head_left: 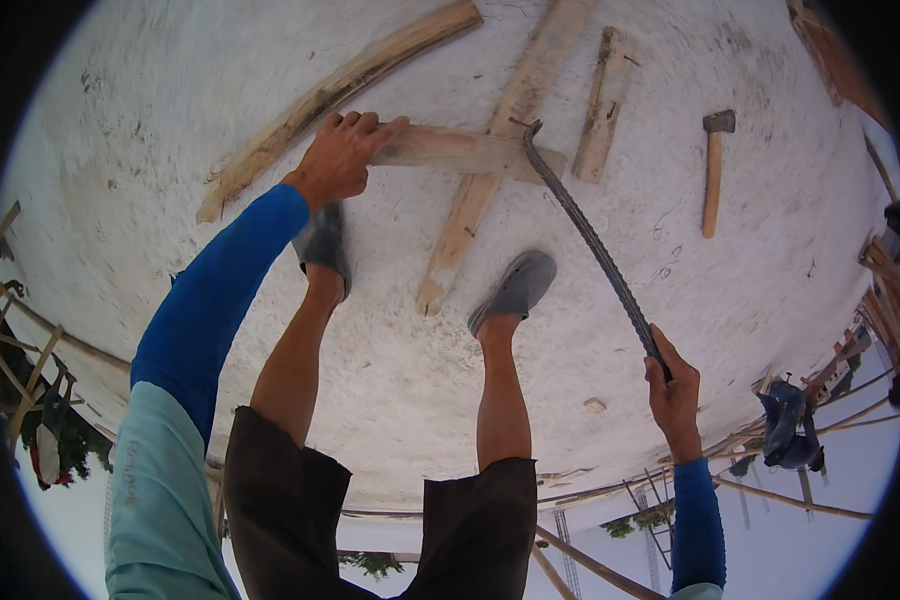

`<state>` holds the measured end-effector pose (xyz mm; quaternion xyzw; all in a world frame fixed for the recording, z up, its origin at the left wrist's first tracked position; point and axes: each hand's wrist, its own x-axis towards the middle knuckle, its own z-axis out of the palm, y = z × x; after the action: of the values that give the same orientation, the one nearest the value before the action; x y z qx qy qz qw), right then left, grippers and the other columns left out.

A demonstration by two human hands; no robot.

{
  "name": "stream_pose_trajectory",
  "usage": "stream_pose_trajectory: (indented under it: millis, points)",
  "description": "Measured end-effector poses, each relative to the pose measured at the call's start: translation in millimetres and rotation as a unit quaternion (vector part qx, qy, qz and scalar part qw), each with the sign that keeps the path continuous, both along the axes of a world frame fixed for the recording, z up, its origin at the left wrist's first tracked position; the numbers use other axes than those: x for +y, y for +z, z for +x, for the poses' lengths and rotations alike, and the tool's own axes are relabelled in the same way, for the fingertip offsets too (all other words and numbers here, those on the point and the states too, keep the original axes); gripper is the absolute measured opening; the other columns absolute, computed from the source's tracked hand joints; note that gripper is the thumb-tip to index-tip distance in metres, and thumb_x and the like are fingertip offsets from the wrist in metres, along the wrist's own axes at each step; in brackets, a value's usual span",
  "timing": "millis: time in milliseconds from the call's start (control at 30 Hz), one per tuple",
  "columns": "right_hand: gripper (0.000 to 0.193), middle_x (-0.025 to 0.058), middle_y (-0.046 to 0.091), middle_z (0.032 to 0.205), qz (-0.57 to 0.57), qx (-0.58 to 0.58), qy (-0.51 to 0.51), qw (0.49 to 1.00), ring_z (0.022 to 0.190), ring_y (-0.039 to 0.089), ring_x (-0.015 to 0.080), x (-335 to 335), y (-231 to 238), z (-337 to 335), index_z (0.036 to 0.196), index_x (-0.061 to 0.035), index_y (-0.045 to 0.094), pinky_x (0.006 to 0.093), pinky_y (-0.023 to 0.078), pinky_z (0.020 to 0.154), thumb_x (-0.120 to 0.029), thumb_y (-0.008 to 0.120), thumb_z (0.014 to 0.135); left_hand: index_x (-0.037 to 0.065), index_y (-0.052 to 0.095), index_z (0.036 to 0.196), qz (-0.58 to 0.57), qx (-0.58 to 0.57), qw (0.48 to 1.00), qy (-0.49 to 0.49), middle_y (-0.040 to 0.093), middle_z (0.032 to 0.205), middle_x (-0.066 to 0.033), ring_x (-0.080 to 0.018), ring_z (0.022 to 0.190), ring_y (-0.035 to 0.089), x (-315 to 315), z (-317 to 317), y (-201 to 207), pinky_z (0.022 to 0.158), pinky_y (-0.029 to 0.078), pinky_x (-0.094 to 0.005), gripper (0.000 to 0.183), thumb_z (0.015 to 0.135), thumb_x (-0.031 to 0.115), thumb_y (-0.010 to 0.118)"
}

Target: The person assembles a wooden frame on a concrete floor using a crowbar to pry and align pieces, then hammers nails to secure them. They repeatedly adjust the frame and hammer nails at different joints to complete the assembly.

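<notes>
My left hand point(342, 158) is closed on the left end of a short, worn board point(435, 150), which lies across a long plank point(460, 230) on the floor. In my right hand point(676, 396) is the lower end of a pry bar point(598, 245) that looks made of ribbed steel rod. Its bent tip rests at the right part of the short board, by what looks like a nail point(519, 122). Whether the tip grips the nail is too small to tell. My feet, in grey clogs point(515, 290), stand either side of the plank's near end.
A curved timber point(345, 85) lies far left, and a shorter wood piece point(604, 105) right of the plank. Farther right is a wooden-handled hammer or hatchet point(713, 180). A small chip point(595, 405) lies near my right hand. Another person point(790, 425) is at the right edge, among poles.
</notes>
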<state>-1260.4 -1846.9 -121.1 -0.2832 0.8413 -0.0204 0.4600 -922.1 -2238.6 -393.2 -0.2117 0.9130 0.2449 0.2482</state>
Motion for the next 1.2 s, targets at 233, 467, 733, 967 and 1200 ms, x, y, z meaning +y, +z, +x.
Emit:
stream_pose_trajectory:
  millis: [233, 467, 733, 967, 1200]
  points:
    - [0.047, 0.0079, 0.069, 0.088, -0.053, -0.045, -0.107, 0.992, 0.07, 0.051, 0.0086, 32, -20, 39, 0.15, -0.0019, 0.063, 0.0263, 0.045, 0.063, -0.01, 0.07, 0.105, -0.002, 0.053, 0.151, 0.026, 0.034, 0.999, -0.022, 0.067, 0.133, -0.0267, -0.042, 0.127, 0.065, 17, -51, -27, 0.108, 0.048, -0.0562, 0.076, 0.103, 0.056, 0.067]
    - [0.048, 0.0091, 0.067, 0.085, -0.019, -0.058, -0.05, 0.997, 0.069, 0.048, 0.0085, -10, 8, -33, 0.149, -0.0029, 0.064, 0.0251, 0.044, 0.064, -0.001, 0.071, 0.101, 0.0, 0.069, 0.128, -0.036, -0.009, 0.999, -0.013, 0.072, 0.119, -0.0272, -0.0412, 0.115, 0.069, 56, -114, -48, 0.1, 0.051, -0.0573, 0.075, 0.107, 0.069, 0.049]
    - [0.048, 0.0231, 0.078, 0.12, 0.007, 0.025, 0.168, 0.985, 0.085, 0.077, 0.028, -94, 33, -112, 0.14, -0.0043, 0.071, 0.037, 0.058, 0.079, 0.004, 0.076, 0.094, -0.001, 0.073, 0.108, -0.075, -0.038, 0.996, 0.037, 0.077, 0.097, -0.0209, -0.0357, 0.096, 0.075, 74, -134, -8, 0.091, 0.055, -0.0488, 0.076, 0.107, 0.07, 0.047]
    - [0.05, 0.025, 0.078, 0.108, -0.012, 0.036, 0.22, 0.975, 0.074, 0.071, 0.0293, -87, 39, -126, 0.141, -0.0035, 0.07, 0.0374, 0.056, 0.073, 0.005, 0.076, 0.092, 0.001, 0.07, 0.089, -0.086, -0.03, 0.995, 0.04, 0.073, 0.071, -0.015, -0.0321, 0.068, 0.073, 72, -137, -10, 0.071, 0.056, -0.0475, 0.077, 0.106, 0.072, 0.047]
    - [0.049, 0.0251, 0.077, 0.102, -0.088, 0.002, 0.081, 0.993, 0.073, 0.071, 0.0262, 4, -1, -73, 0.142, -0.0024, 0.069, 0.0342, 0.054, 0.069, 0.005, 0.076, 0.094, 0.0, 0.069, 0.096, -0.066, 0.013, 0.998, 0.002, 0.073, 0.073, -0.0169, -0.0343, 0.069, 0.074, 70, -136, -17, 0.065, 0.058, -0.0455, 0.07, 0.109, 0.065, 0.048]
